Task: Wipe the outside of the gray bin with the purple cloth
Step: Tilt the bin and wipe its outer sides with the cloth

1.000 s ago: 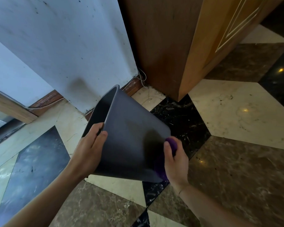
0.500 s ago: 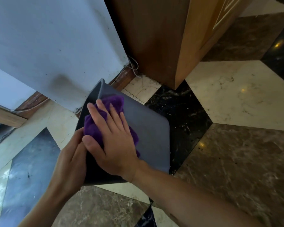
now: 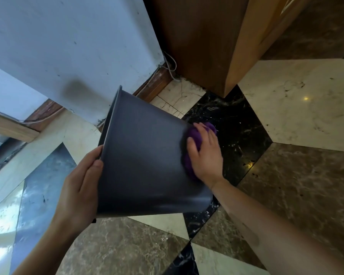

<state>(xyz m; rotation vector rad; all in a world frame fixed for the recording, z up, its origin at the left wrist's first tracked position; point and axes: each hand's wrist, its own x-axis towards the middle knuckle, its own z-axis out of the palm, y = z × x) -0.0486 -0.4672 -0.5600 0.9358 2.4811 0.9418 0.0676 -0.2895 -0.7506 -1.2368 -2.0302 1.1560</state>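
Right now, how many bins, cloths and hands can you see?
Gray plastic bins: 1, the gray plastic bin, tipped on its side
Purple cloths: 1, the crumpled purple cloth
Bare hands: 2, the left hand on the rim, the right hand pressing the cloth
Total: 4

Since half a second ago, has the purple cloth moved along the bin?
Yes. The purple cloth slid from the bin's open rim end towards its base.
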